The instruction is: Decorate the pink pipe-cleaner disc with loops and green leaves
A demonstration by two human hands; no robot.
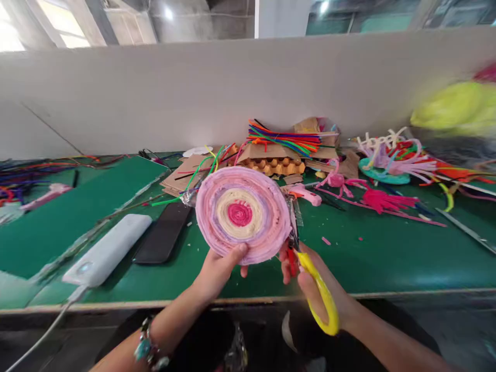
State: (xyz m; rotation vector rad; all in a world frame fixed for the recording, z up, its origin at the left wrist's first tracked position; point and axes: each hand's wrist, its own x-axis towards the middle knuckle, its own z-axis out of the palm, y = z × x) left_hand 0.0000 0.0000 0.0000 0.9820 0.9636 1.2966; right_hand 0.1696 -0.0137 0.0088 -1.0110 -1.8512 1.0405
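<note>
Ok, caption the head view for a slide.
Left hand holds a ringed disc; right hand, yellow-handled scissors at its edge.

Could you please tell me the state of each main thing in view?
Disc: held up, ringed face toward the camera
Scissors: held beside the disc's edge; blade opening unclear
Left hand: gripping the disc's lower edge
Right hand: holding the scissors
Phone: lying flat, dark
Power bank: lying flat, cable plugged in
Pipe cleaners: bundled together
Egg tray: partly covered by cardboard
</note>
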